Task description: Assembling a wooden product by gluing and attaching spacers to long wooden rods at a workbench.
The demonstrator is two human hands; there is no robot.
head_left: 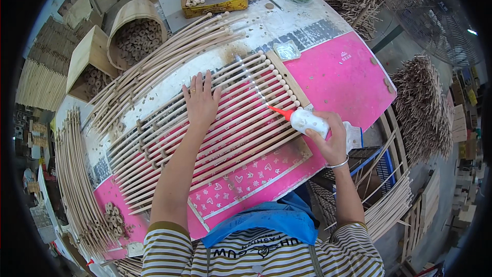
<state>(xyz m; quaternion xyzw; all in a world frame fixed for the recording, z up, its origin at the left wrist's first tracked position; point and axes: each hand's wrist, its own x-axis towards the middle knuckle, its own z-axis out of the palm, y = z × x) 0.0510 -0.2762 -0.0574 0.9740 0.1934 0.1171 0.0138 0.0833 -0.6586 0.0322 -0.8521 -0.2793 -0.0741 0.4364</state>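
Left hand (201, 103) flat, open on light, stiff wooden dowel row (225, 118); right hand (328, 136) clamped midway on soft, squeezable white red-nozzled glue bottle (305, 120).

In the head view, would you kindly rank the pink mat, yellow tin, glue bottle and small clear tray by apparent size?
1. pink mat
2. yellow tin
3. glue bottle, in the right hand
4. small clear tray

The bottle's nearness may flatter it.
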